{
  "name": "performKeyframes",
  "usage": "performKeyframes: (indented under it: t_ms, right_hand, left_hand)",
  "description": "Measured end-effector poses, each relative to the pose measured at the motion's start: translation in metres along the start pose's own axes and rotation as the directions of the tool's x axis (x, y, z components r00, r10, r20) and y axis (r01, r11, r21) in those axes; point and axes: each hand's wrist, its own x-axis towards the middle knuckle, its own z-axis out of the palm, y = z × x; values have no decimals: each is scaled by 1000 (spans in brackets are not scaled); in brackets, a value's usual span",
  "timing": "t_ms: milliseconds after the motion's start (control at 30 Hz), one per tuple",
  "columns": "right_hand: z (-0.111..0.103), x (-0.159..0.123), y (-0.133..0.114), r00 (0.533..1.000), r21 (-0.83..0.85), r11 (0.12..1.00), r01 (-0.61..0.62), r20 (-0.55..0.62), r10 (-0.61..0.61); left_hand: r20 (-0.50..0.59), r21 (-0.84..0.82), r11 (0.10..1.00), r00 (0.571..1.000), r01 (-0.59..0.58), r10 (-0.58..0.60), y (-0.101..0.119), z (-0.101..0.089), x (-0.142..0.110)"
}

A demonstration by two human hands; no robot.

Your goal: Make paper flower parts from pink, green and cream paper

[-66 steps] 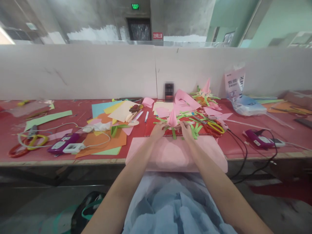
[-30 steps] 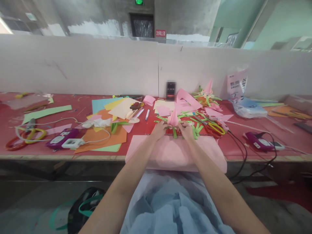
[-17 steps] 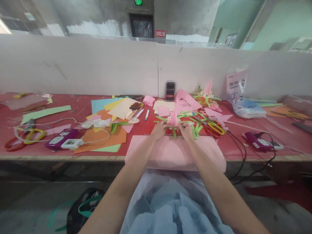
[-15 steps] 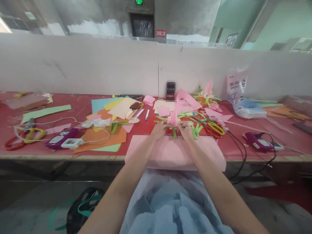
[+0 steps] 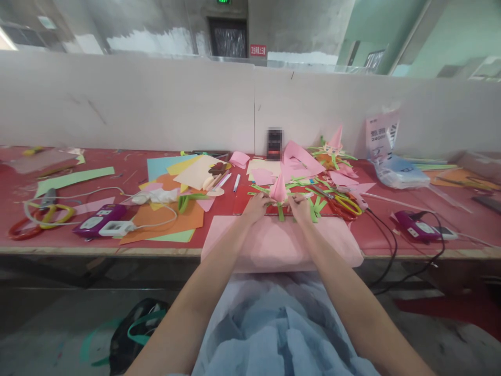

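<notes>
Over a red board (image 5: 242, 204) in front of me sits a paper craft figure (image 5: 278, 189) with a pink cone-shaped top and green strips sticking out around it. My left hand (image 5: 257, 207) is closed on its left edge, the fingers bent inward. On the opposite side, the bent fingers of my right hand (image 5: 299, 207) pinch the right edge. My fingertips are small and partly hidden. Loose green paper strips (image 5: 318, 208) lie beside my right hand. A pink padded cloth (image 5: 282, 245) covers the table edge beneath my wrists.
Yellow-and-red scissors (image 5: 347, 204) lie to the right, before a similar finished-looking figure (image 5: 332, 146). Coloured paper sheets (image 5: 168, 222), a purple device (image 5: 99, 220) and more scissors (image 5: 47, 216) are on the left. A second purple device (image 5: 415, 227) trails black cable. A tissue pack (image 5: 401, 171) stands behind.
The whole view has shifted slightly as my head moved. The right fingers have shifted a little at the figure's edge; the left hand stays about in place. The cone still points up.
</notes>
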Motion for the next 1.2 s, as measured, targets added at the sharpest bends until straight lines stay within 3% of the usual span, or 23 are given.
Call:
performKeyframes:
  t_ms: [600,900,1200]
  right_hand:
    - [-1,-3,-5,1000,-26,1000,-9,1,9]
    - [-5,-6,-9,991,19,1000,13,-132,-11]
    - [-4,-5,-8,997,130,991,15,-83,-5]
  left_hand:
    - [-16,3,1000,1000,-15,16,-1,2,0]
    - [33,114,993,999,-13,9,17,-3,-4]
    - [36,147,989,999,33,-39,17,-1,-4]
